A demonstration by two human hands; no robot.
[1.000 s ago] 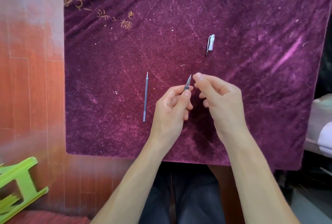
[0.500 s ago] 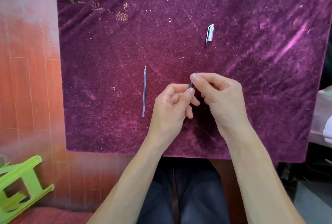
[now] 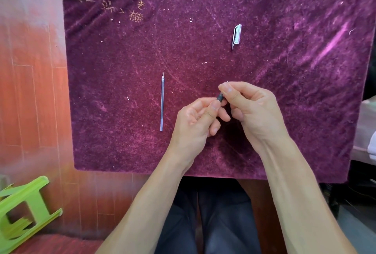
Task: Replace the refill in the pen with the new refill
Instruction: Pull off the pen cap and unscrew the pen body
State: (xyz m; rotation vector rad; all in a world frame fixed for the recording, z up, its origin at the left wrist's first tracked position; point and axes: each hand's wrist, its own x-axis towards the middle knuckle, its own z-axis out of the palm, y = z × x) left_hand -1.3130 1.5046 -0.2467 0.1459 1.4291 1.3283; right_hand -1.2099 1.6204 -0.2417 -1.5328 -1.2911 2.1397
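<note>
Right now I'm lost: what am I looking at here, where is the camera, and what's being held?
There is no machine, only a person's two bare hands. The single picture comes from a camera worn on the head, looking forward and down. The purple velvet cloth covers a table. On it lie a loose refill, to the left of the hands, and a clear pen cap farther away. The left hand has the pen in its grip; only a short dark part shows. The right hand pinches the pen's front end. A green stool lies on the floor at lower left.

A purple velvet cloth (image 3: pixel 203 30) carries a refill (image 3: pixel 162 103) and pen cap (image 3: pixel 236 35).
</note>
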